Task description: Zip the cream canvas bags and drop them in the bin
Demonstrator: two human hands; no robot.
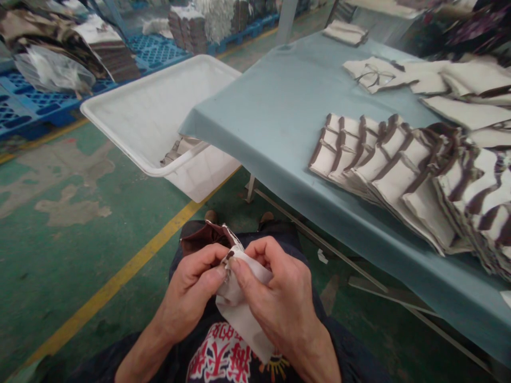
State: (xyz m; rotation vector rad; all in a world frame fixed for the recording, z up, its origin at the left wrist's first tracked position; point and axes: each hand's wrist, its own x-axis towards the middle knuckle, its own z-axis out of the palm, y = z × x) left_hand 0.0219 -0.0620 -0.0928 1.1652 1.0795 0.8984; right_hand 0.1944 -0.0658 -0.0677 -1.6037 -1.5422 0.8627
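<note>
While folded pieces (391,165) lay banked along the right of a blue-covered table (247,117), a worker's left hand (186,295) and right hand (283,292) pinched one brown-and-white cloth piece (238,314) between thumbs and fingers, near and low at centre, before a dark garment with red lettering (219,359). Work on that piece looked to be under way, its edge bunched in both grips; how much remained could not be told. A few pieces of cloth (178,150) lay in the white bin (139,114) at left, whether finished or not unclear, against a far larger share on the table. The held cloth looked limp and rough-edged; the banked pieces overlapped in pale, brown-edged ridges. The bin was smooth, deep and round-cornered.
</note>
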